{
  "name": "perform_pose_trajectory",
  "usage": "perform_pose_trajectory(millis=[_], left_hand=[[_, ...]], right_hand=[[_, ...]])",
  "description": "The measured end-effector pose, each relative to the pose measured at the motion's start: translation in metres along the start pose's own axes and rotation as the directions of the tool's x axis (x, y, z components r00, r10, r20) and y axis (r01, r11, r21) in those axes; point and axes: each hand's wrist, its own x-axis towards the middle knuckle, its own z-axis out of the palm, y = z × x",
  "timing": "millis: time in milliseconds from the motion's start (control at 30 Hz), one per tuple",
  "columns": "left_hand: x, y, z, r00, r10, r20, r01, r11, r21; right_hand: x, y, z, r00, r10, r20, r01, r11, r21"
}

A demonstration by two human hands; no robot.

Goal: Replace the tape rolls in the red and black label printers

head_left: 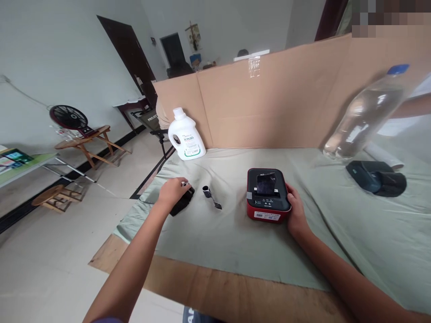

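Note:
My right hand (pixel 297 213) is wrapped round the right side of a red box-shaped device (pixel 268 206) with a black top, which rests on the cloth. A dark glossy sheet (pixel 266 184) lies on its top, and a white label is on its front. To the left, my left hand (pixel 173 193) is closed on the upper edge of a flat black object (pixel 182 205), whose kind I cannot make out; the fingers hide part of it. Between the hands a small curled dark strip (pixel 212 196) lies on the cloth, touched by neither.
A white detergent jug (pixel 188 139) stands at the back left, before a cardboard screen (pixel 262 107). A large clear bottle (pixel 363 116) with a blue cap leans at the right, near a dark tape-dispenser-like item (pixel 373 177). Green cloth (pixel 215 242) covers the wooden table (pixel 215 280).

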Motion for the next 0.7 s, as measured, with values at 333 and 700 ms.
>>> perform_pose_trajectory(millis=[333, 700], left_hand=[[-0.041, 0.062, 0.003, 0.95, 0.19, -0.248, -0.298, 0.794, -0.531], [-0.048, 0.171, 0.054, 0.849, 0.521, 0.083, -0.133, 0.365, -0.921]], right_hand=[[-0.012, -0.015, -0.025, 0.977, -0.008, 0.213, 0.017, 0.999, -0.042], [-0.017, -0.015, -0.012, 0.957, -0.177, 0.231, 0.277, 0.797, -0.537]])
